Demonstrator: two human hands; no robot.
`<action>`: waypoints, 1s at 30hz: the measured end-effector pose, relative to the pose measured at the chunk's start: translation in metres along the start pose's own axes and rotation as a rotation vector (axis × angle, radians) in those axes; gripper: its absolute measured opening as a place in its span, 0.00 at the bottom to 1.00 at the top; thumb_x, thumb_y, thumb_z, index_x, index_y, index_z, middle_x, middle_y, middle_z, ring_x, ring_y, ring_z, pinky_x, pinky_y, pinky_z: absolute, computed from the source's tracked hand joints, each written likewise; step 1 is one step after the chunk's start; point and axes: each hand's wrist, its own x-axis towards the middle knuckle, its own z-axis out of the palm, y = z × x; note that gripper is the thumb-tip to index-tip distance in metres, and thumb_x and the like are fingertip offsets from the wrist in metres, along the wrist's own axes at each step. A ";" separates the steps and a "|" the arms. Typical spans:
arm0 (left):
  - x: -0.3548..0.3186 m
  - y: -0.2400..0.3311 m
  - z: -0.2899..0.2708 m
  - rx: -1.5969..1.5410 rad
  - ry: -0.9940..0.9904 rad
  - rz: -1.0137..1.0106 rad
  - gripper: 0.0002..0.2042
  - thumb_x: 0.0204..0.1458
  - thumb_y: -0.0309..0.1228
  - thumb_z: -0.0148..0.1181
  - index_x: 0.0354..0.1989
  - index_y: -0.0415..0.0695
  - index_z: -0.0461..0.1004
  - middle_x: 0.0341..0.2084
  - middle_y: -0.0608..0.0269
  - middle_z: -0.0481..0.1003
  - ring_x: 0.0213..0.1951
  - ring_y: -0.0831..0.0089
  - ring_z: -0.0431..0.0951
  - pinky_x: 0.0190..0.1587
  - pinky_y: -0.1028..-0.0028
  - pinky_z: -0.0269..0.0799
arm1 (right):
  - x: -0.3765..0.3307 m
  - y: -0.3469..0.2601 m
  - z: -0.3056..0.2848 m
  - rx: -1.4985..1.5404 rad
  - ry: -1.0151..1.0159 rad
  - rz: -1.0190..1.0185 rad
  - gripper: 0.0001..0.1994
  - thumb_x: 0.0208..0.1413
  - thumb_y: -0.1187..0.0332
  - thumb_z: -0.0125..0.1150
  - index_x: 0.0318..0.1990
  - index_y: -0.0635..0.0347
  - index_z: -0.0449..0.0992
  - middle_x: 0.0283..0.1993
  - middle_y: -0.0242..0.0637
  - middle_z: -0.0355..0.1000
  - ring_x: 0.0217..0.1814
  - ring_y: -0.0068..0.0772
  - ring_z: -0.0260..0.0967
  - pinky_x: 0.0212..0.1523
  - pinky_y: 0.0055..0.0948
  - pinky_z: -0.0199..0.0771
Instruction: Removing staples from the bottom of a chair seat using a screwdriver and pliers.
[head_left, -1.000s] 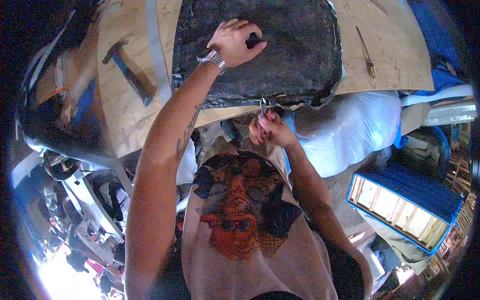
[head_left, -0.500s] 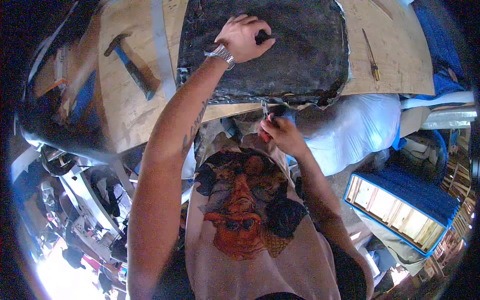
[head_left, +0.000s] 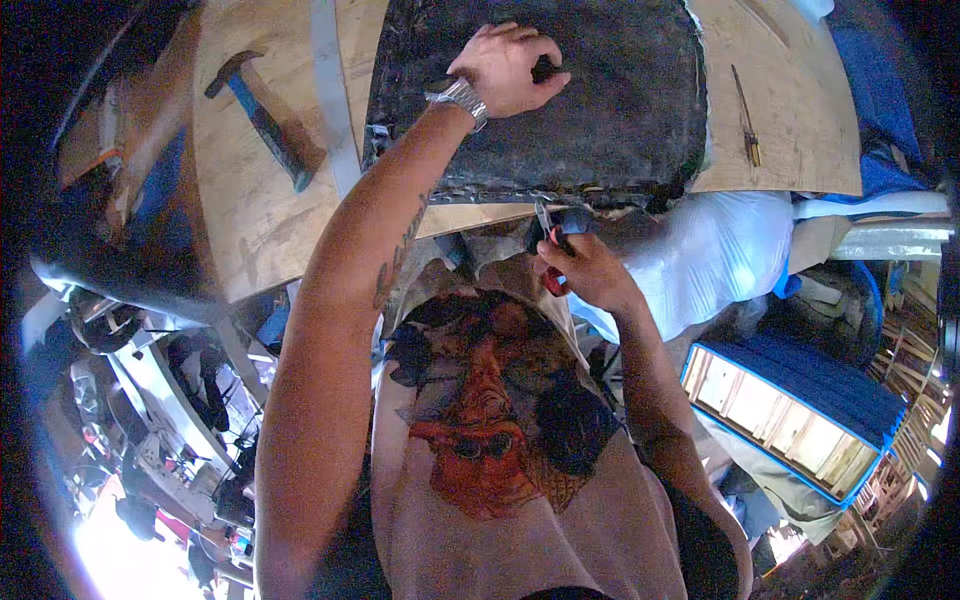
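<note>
Nearest the camera is the person's shirt [head_left: 500,440], pale with a large orange and dark print on the chest. Just above it the right hand [head_left: 585,272] is curled shut round the red handles of a pair of pliers [head_left: 549,240], whose metal tip points up at the near edge of a dark cushion [head_left: 560,100]; whether the tip touches the edge cannot be told. A dark object sits right beside the pliers at that edge, too blurred to name. The cushion is a flat, rough, black-grey pad lying on a plywood board [head_left: 260,200], its near edge ragged and overhanging the board's front. The left arm reaches from the lower left across the board, a metal watch [head_left: 462,98] on the wrist, and the left hand [head_left: 508,68] rests on top of the cushion, fingers bent and closed loosely round a small dark thing that cannot be made out. To the right of the pliers, under the board's edge, is a bundle of white plastic sheet [head_left: 720,250]. Lower right, well apart from the hands, stands a blue-edged frame [head_left: 800,410]. On the board left of the cushion lie a pale strip [head_left: 328,90] and, further left, a hammer [head_left: 262,118] with a blue handle. On the board's far right lies a screwdriver [head_left: 746,118], just beside the cushion.
</note>
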 end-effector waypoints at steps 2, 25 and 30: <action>0.001 -0.003 0.002 0.006 -0.008 0.000 0.14 0.47 0.47 0.59 0.33 0.51 0.74 0.25 0.62 0.74 0.33 0.62 0.75 0.44 0.64 0.70 | 0.004 0.004 0.001 0.015 0.024 0.036 0.16 0.62 0.59 0.46 0.27 0.62 0.67 0.20 0.33 0.65 0.20 0.22 0.61 0.23 0.26 0.62; 0.001 -0.003 0.000 -0.037 0.052 0.026 0.13 0.46 0.46 0.59 0.31 0.51 0.75 0.23 0.60 0.73 0.32 0.61 0.75 0.40 0.63 0.71 | 0.012 0.030 0.019 0.550 -0.231 0.305 0.17 0.58 0.54 0.54 0.35 0.61 0.73 0.36 0.35 0.74 0.38 0.24 0.69 0.39 0.25 0.68; 0.000 -0.003 -0.001 -0.029 -0.001 0.000 0.14 0.47 0.47 0.58 0.33 0.52 0.75 0.26 0.60 0.74 0.35 0.61 0.75 0.45 0.63 0.70 | 0.005 0.022 0.036 0.726 -0.137 0.215 0.19 0.60 0.52 0.49 0.31 0.61 0.73 0.33 0.37 0.74 0.32 0.29 0.70 0.35 0.27 0.68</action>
